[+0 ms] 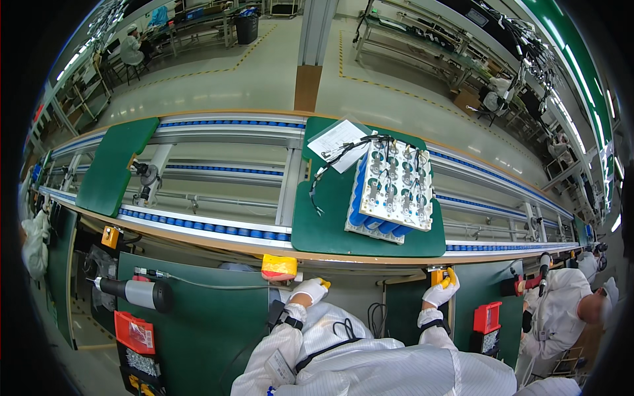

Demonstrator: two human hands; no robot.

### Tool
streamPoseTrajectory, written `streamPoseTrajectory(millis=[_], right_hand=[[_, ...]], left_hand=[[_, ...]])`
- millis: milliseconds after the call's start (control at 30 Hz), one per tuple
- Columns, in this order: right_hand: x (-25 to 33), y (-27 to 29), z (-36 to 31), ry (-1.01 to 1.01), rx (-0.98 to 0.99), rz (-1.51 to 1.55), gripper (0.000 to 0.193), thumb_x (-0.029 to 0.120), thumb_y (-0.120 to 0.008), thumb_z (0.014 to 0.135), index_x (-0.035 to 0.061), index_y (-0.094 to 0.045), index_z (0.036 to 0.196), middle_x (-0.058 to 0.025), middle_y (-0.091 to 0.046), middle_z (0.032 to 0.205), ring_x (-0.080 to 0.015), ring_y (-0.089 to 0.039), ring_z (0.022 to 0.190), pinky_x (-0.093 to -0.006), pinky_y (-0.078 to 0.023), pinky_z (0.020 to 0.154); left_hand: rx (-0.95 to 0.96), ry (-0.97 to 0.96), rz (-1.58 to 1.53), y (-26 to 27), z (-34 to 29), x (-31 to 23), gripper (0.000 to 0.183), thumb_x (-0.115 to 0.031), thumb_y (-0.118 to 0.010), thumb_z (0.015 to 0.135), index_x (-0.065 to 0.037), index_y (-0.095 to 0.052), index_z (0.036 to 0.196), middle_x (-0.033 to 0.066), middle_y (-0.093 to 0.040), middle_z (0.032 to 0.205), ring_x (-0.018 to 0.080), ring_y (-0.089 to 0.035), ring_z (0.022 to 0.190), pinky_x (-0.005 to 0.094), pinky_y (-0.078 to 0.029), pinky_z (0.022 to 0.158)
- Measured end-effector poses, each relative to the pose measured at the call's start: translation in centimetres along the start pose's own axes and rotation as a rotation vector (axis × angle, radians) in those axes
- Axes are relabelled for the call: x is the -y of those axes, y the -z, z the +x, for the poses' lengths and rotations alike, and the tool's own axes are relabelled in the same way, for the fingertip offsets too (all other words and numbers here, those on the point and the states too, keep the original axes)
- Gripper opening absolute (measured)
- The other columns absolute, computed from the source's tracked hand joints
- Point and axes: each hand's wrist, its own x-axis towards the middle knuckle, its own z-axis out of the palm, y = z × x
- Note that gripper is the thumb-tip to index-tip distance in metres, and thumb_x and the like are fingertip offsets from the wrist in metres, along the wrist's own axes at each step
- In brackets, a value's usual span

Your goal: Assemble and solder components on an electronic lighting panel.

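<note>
My left hand (312,290), in a white glove with yellow fingertips, is below the conveyor's near edge, with its fingers curled and nothing visible in them. Just left of it is a yellow and red block (279,267). My right hand (441,292), gloved alike, is beside a small orange box (436,277) under the same edge; its fingers are apart, and whether they touch the box is unclear. Beyond both hands a battery pack (396,185) of blue cells with a white top frame sits on a green board (320,231). Black wires (340,157) trail from the pack over a paper sheet (335,142).
A roller conveyor (218,230) crosses in front of me, with another green board (119,165) at left. On the left bench (211,330) lie a power screwdriver (135,292) and a red bin (135,332). Another red bin (487,317) and a co-worker (561,303) are at right.
</note>
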Motion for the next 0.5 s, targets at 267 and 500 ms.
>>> streamPoseTrajectory(millis=[267,500], right_hand=[[0.18,-0.02,0.01,0.001,-0.001,-0.016,0.027,0.003,-0.035,0.1,-0.0001,-0.048,0.122,-0.0151,-0.057,0.121,-0.0256,-0.055,0.113,-0.0358,-0.04,0.108],[0.51,-0.1,-0.01,0.006,-0.002,-0.02,0.027,-0.001,-0.038,0.097,-0.0003,-0.048,0.122,-0.0153,-0.058,0.12,-0.0255,-0.055,0.113,-0.0354,-0.039,0.108]], left_hand=[[0.018,0.027,0.004,0.74,-0.72,-1.06,0.045,-0.038,-0.052,0.088,-0.01,-0.067,0.119,0.0201,-0.065,0.123,0.0398,-0.061,0.113,0.045,-0.047,0.097],[0.008,0.021,-0.01,0.48,-0.39,-0.42,0.045,-0.037,-0.051,0.087,-0.01,-0.066,0.12,0.0203,-0.064,0.124,0.0397,-0.06,0.114,0.0443,-0.047,0.098]])
